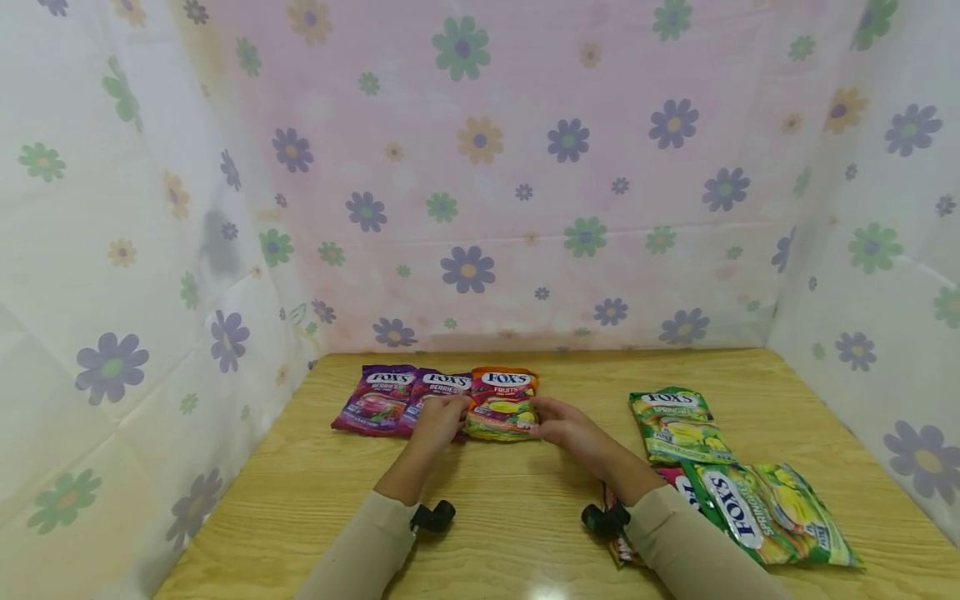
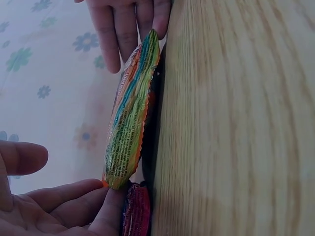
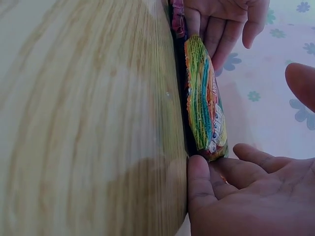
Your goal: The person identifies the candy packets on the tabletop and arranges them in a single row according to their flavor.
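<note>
An orange and green bag of Fox's Fruits candy (image 1: 501, 406) lies flat at the back of the wooden table, between both hands. My left hand (image 1: 439, 423) touches its left edge with extended fingers, the thumb raised away from it in the left wrist view. At the opposite edge, my right hand (image 1: 573, 429) has its straight fingers against the bag, its thumb (image 3: 300, 86) also apart. Left of the Fruits bag is a purple Berries candy bag (image 1: 442, 383), partly covered by my left hand. Another purple Berries bag (image 1: 373, 404) lies at the row's left end.
On the right, a green Springtime candy bag (image 1: 678, 425) lies behind more green bags (image 1: 795, 508). Red-pink bags (image 1: 678, 483) there are partly hidden by my right forearm. Flower-patterned cloth (image 1: 517, 208) encloses the back and sides of the wooden table (image 1: 510, 517).
</note>
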Available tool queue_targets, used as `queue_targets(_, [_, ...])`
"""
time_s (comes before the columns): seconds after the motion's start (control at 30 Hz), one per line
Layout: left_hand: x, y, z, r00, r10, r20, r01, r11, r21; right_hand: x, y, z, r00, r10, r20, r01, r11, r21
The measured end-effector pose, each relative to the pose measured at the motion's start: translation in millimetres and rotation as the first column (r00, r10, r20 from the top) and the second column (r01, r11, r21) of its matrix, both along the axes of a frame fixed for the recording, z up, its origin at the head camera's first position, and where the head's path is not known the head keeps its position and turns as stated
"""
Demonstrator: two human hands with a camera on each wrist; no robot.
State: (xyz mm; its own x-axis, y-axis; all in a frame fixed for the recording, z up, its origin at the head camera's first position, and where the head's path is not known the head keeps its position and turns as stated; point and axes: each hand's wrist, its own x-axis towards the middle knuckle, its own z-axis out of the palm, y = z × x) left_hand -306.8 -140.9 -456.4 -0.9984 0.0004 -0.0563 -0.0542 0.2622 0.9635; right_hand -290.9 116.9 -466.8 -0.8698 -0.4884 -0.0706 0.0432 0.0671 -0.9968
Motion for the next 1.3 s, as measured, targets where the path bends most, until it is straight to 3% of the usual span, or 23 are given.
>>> queue_targets(0.43, [-0.4, -6, 0.9, 1.0, -0.002, 0.009, 0.002, 1.0, -0.009, 0.2, -1, 0.6, 1.0, 0.0, -0.002, 0.0, 1.0, 0.026])
queue_targets(0.73, [2.3, -9, 4.8, 0.999, -0.038, -0.006, 0.038, 0.994, -0.101, 2.6, -3, 5.1, 0.999, -0.034, 0.02, 0.034, 0.999, 0.021])
queue_targets(1.1, [7.2, -6, 20.5, 0.998, -0.048, -0.042, 0.043, 0.993, -0.109, 12.4, 11, 27.6, 0.998, -0.058, -0.037, 0.061, 0.994, 0.09])
queue_targets(1.3, [14.1, 5, 27.0, 0.996, -0.084, -0.018, 0.082, 0.992, -0.098, 18.7, 31, 35.8, 0.995, -0.017, -0.101, 0.031, 0.99, 0.139])
